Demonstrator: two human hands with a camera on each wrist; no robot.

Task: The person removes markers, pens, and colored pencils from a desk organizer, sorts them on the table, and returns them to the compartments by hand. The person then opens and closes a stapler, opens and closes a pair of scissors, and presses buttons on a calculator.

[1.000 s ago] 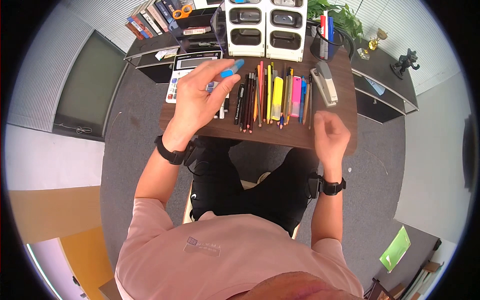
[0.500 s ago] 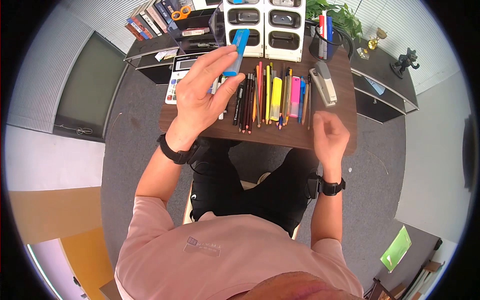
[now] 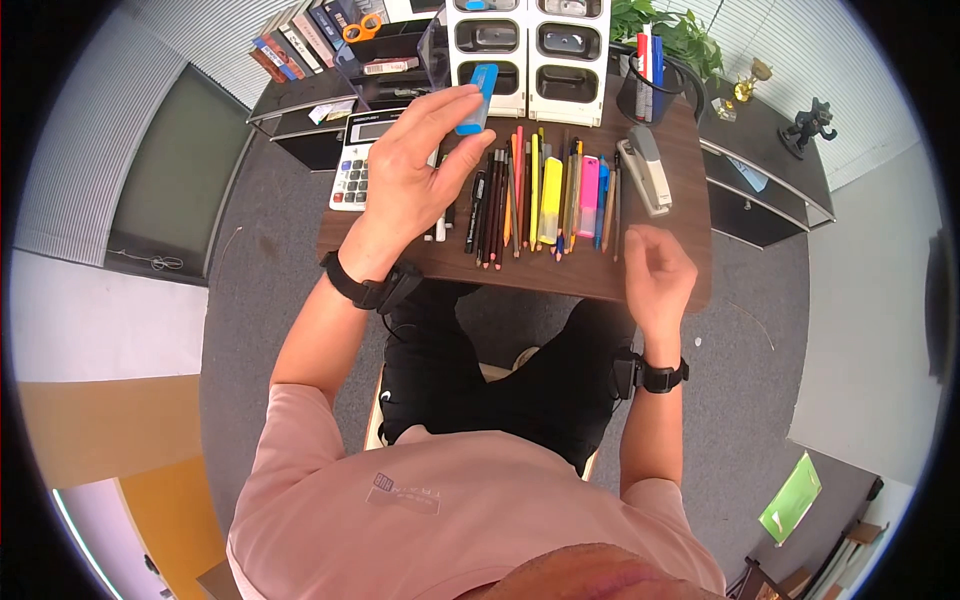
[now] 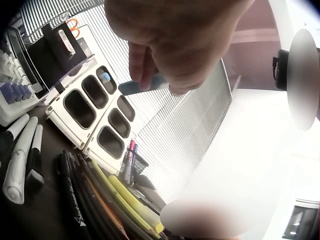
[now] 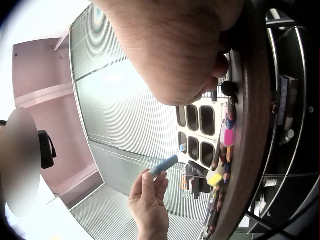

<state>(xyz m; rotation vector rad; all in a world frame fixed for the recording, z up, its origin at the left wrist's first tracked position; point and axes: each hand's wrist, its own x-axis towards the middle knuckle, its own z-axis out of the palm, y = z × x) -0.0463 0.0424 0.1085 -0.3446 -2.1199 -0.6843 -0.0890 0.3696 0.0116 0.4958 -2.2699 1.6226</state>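
Observation:
In the head view my left hand [image 3: 418, 172] is raised over the left part of the desk, pinching a blue highlighter [image 3: 483, 88] between thumb and fingers. The right wrist view also shows this blue highlighter [image 5: 164, 165], held up at a slant. My right hand [image 3: 660, 278] lies at the desk's front right edge, fingers loosely curled around nothing. Between the hands lies a row of pencils [image 3: 497, 210] and pens, with a yellow highlighter [image 3: 551, 200] and a pink highlighter [image 3: 588, 195] among them. A blue pen [image 3: 602, 205] is beside the pink one.
Behind the row stands a white organizer with dark compartments [image 3: 486, 36]. A calculator [image 3: 352, 180] is on the left, partly hidden by my left hand. The stapler [image 3: 648, 178] lies right of the pencils, and a mesh pen cup [image 3: 629, 98] with markers stands at the back right.
The blue highlighter has been raised from a low tilt to nearly upright, and my left hand has shifted slightly right. My right hand stays where it was.

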